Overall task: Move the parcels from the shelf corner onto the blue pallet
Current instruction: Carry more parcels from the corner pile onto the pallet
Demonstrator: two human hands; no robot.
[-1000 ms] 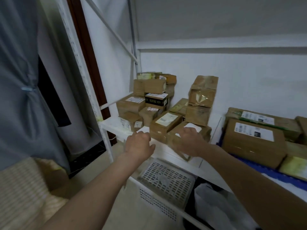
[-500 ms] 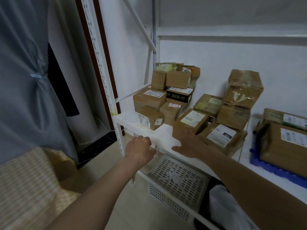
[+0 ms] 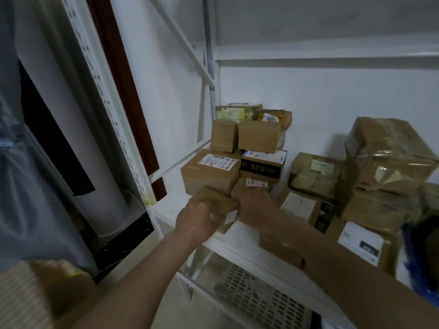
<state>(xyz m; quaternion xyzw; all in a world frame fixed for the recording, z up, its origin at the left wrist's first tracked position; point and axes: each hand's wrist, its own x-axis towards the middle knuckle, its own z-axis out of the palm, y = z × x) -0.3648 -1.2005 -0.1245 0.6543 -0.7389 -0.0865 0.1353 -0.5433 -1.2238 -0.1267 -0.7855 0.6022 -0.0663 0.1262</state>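
Progress looks early: parcels are heaped in the shelf corner at the centre of the frame, with more stacked toward the right. Only a sliver of the blue pallet shows at the right edge, blurred, so what it carries cannot be told. At lower centre the left hand curls round a small brown box at the front of the white shelf. The right hand is against that box's far side; whether its fingers grip it cannot be told. By my judgement, nearly all the pile remains to be moved.
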